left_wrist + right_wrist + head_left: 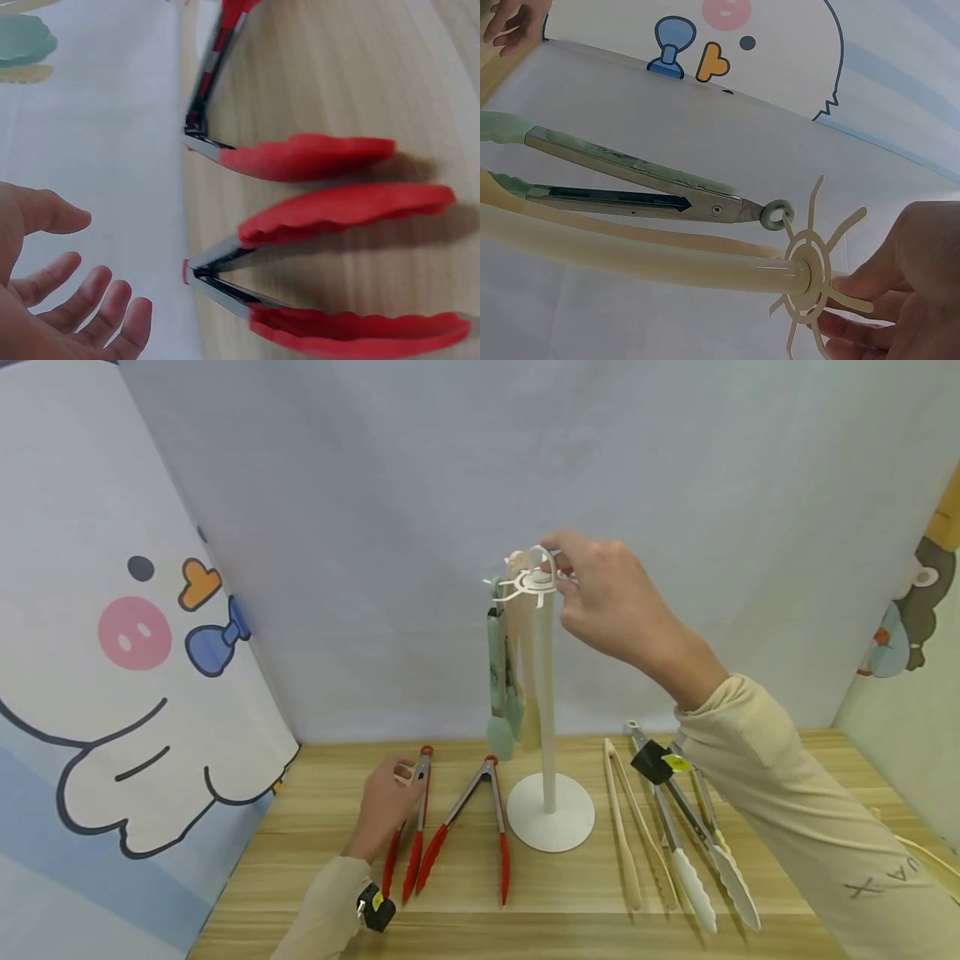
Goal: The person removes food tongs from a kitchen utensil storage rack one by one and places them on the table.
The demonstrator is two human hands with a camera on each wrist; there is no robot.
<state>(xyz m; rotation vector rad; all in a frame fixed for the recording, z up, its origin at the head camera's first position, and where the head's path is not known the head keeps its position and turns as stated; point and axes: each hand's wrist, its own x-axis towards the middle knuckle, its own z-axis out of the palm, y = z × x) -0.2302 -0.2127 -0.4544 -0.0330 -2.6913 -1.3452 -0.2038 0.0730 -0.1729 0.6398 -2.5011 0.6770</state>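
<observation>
My right hand (611, 597) is at the top of a white rotating utensil stand (549, 710), thumb and fingers pinching the hook wheel (808, 277) by its top ring. From its hooks hang green-tipped tongs (641, 169) and, beside them, beige tongs (531, 693), partly hidden. Over the back left of the table hovers my left hand (386, 802), fingers loosely bent with nothing between them. Nearest to it lie red tongs (415, 852), which it overlaps in the head view. A second red pair (504, 852) lies spread between these and the round base (525, 827).
Right of the base lie wooden tongs (622, 835) and metal tongs with pale tips (693, 889), partly under my right forearm. A pale curtain (390, 568) hangs behind the table, and a cartoon-print cloth (60, 635) stands at the left.
</observation>
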